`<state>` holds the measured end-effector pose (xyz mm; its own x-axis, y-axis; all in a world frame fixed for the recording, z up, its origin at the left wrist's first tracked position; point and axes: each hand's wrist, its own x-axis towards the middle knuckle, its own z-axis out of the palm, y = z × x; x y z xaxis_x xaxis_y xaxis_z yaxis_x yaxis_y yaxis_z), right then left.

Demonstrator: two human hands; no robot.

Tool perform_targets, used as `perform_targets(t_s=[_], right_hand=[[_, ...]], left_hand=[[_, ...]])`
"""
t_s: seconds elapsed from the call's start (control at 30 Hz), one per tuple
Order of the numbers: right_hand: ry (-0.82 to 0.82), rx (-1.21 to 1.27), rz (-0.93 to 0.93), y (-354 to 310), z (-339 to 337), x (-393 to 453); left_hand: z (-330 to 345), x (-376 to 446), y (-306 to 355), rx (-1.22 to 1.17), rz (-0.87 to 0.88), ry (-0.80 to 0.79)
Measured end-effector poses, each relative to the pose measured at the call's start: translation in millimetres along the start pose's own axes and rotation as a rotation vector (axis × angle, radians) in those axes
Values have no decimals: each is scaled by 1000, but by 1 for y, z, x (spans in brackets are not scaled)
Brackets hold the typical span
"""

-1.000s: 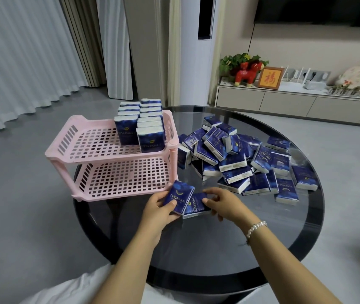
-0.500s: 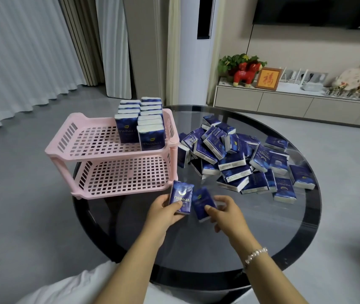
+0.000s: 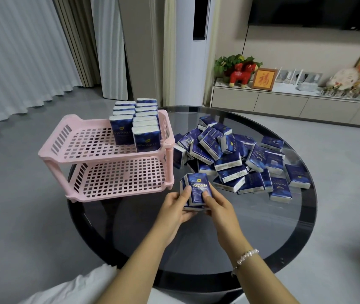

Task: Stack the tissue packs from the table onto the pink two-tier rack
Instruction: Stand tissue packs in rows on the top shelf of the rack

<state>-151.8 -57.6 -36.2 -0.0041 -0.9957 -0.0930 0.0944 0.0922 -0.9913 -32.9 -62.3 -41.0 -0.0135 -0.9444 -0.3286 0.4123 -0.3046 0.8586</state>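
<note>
My left hand [image 3: 175, 207] and right hand [image 3: 218, 207] grip two stacked tissue packs [image 3: 197, 189] above the counter [image 3: 196, 249], near the rack's [image 3: 109, 154] front corner.

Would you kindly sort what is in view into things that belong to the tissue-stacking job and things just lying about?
Job: held tissue packs, both hands, loose pile, pink rack, packs already on it.

Lying about: red horse figurine, framed picture, plant.
</note>
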Motion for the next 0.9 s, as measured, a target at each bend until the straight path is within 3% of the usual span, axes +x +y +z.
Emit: perform_targets(t_s=[0.23,0.47,0.63,0.77,0.9], right_hand=[[18,-254,-81,-14,-10,18],[230,-672,-349,-61,-30,71],[98,-1187,-306,-80,-38,141],[-149,-1290,-205,-89,-35,160],[-221,-1344,-239,-93,-30,165]], left_hand=[[20,16,11,169,67,51],[31,33,27,210,113,159],[30,40,26,178,98,138],[28,43,24,172,107,132],[28,44,25,162,114,128]])
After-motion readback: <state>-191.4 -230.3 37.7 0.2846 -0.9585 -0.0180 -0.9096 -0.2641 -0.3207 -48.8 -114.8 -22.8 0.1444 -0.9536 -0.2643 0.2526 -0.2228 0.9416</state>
